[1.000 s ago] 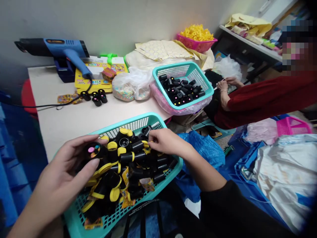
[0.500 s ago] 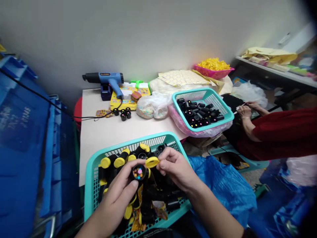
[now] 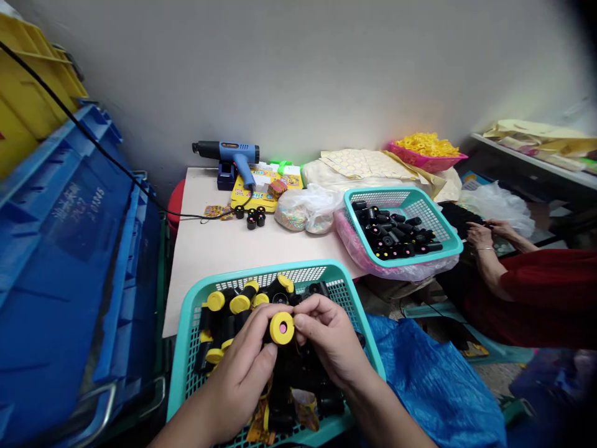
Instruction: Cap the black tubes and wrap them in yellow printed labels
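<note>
My left hand is closed around a small black tube, mostly hidden by the fingers. A yellow ring cap sits over the tube's mouth, and a pink bead-like piece shows through its hole. The fingers of my right hand pinch the cap's right edge. Below both hands is a turquoise basket of black tubes, many with yellow caps. Printed wrappers lie among them.
Behind, a white table bears a blue heat gun, several black tubes and bags of coloured bits. A second turquoise basket holds black tubes. Blue crates stand left; a co-worker in red sleeves sits right.
My right hand has brought a yellow ring cap from the basket to the tube in my left hand and set it over the open mouth. The view has swung left.
</note>
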A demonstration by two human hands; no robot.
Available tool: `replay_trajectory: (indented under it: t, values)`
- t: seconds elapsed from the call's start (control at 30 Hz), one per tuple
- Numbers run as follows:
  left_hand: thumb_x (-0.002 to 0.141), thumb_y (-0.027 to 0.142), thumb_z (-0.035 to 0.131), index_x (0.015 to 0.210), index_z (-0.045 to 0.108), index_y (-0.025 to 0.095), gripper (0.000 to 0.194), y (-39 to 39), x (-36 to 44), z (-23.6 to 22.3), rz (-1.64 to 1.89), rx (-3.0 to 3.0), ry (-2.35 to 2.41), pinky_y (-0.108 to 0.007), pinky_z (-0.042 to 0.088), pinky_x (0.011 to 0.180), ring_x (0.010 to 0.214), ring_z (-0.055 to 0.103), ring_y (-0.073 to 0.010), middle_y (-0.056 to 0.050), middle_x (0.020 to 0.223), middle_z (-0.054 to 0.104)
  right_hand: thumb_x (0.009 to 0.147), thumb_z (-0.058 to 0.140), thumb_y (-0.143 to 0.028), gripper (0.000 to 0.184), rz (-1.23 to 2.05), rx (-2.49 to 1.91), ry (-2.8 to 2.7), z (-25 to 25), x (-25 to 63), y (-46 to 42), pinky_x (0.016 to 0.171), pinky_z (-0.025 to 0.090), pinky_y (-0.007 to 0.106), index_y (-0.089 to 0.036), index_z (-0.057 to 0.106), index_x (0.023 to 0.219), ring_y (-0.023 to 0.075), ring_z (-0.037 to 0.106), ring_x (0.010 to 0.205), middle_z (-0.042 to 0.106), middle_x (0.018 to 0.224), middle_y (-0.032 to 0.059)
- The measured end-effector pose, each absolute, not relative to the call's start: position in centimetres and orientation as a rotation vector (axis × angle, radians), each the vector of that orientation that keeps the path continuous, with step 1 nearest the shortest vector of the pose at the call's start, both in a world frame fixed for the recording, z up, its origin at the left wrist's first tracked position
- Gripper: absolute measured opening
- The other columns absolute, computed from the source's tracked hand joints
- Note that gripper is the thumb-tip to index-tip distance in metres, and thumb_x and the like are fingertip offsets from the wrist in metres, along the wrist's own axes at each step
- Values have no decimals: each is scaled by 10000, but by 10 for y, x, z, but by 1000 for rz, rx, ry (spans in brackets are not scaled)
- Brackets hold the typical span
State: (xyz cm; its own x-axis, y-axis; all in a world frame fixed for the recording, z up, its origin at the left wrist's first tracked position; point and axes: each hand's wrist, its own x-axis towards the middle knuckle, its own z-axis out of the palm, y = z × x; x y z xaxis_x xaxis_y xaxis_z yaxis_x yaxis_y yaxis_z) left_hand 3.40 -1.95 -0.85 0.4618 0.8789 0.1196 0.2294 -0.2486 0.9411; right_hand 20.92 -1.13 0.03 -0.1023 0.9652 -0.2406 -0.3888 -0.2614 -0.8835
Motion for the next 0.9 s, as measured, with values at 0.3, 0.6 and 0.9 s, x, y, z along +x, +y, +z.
replay_trajectory:
  t: [0.3,0.6,0.9]
  values:
    - [912,383,408,1268,476,316,368,-21,39,-2,953,1683,1023,-410,469,929,1095,543,-268,-73,1201,571,651,810,-289,211,1617,-1020,-759,0,203,-11,512,402,184,-164,649,708,64,488,488,581,531,-44]
    - [929,296,361,1277,415,320,353,-15,38,-5,965,1877,1014,-367,487,891,1057,553,-232,-67,1179,547,682,786,-304,223,1567,-1049,-864,-10,201,-12,551,405,204,-176,608,724,80,492,532,564,592,-44]
    - [806,146,451,1464,131,258,740,-20,41,-20,1246,2281,1026,-520,273,1080,1231,422,-285,-106,1284,482,675,736,-499,448,1982,-681,-927,-1,188,-11,840,401,290,-174,626,964,174,534,863,574,907,38]
